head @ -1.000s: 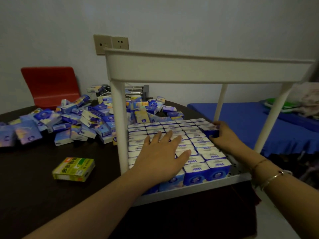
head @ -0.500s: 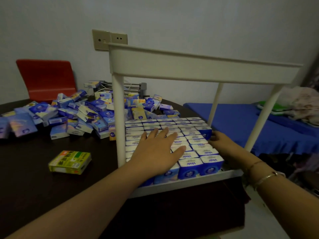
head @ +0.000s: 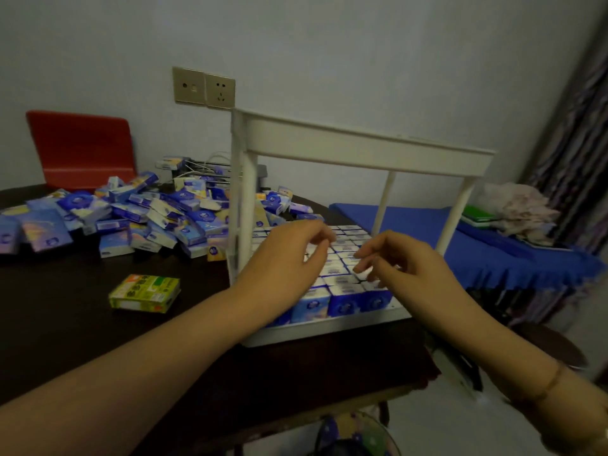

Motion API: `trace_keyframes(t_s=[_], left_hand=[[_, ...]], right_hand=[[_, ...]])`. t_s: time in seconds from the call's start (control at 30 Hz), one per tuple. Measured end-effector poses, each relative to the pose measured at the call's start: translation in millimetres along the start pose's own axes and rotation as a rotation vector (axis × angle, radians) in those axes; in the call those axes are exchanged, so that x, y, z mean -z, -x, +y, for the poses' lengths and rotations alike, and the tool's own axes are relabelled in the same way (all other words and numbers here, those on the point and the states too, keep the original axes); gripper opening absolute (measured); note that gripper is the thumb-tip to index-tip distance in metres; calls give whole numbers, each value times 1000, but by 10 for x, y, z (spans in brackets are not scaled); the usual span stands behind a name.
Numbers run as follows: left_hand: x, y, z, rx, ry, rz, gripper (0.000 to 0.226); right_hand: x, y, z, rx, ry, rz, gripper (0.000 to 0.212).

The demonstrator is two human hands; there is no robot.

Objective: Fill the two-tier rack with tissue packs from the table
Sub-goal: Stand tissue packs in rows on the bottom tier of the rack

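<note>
Fingers (head: 316, 255) of both hands loosely curled, holding nothing, hovering over packed tissue packs (head: 345, 297) on rack (head: 362, 149) lower tier, centre frame. Dark worktop (head: 65, 324); loose pack pile (head: 131, 215) left. Blue bed (head: 493, 245) right. Hands motion-blurred.

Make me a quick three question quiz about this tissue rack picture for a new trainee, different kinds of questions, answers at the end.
1. True or false: the lower shelf of the rack holds rows of upright tissue packs.
2. Multiple choice: the green and yellow box lies A) on the rack, B) on the dark table left of the rack, C) on the blue cloth.
3. Fill in: the loose pile of packs sits in front of a ____ chair.

Key: 1 true; 2 B; 3 red.

Both hands, left and right, hover over the rows, fingers curled, holding nothing visible.
</note>
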State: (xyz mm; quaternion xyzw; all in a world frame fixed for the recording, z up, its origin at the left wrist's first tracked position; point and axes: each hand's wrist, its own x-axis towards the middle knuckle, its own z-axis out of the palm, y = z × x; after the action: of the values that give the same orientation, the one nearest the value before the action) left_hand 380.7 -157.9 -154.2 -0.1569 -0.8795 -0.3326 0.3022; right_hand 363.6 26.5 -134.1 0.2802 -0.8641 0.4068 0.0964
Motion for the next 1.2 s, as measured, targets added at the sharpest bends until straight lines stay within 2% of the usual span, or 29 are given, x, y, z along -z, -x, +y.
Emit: trace_keyframes(t_s=[0.13, 0.27, 0.33, 0.47, 0.63, 0.8, 0.97, 1.13, 1.2], left_hand=[[456, 456, -88, 68, 146, 51, 15], [903, 761, -524, 208, 243, 299, 17], [1101, 849, -856, 325, 200, 377, 19], [1394, 970, -1591, 527, 55, 428, 18], [1541, 1148, -2194, 708, -61, 443, 12], [1673, 1169, -2403, 767, -14, 499, 24], [1670, 1200, -2484, 790, -28, 460, 28], [1663, 1197, -2503, 782, -35, 437, 30], [1654, 1195, -2494, 774, 1, 436, 27]], right_hand=[[-316, 99, -499, 58, -85, -135, 22], [-914, 17, -834, 164, -117, -201, 20], [-1267, -55, -960, 234, -89, -231, 19], [-1910, -322, -1133, 347, 62, -292, 17], [-2553, -884, -1165, 267, 173, -246, 18], [-3059, -1528, -981, 194, 319, -170, 27], [-3401, -1892, -930, 138, 567, -161, 43], [-3533, -1943, -932, 145, 631, -133, 39], [-3487, -1900, -942, 162, 572, -107, 33]])
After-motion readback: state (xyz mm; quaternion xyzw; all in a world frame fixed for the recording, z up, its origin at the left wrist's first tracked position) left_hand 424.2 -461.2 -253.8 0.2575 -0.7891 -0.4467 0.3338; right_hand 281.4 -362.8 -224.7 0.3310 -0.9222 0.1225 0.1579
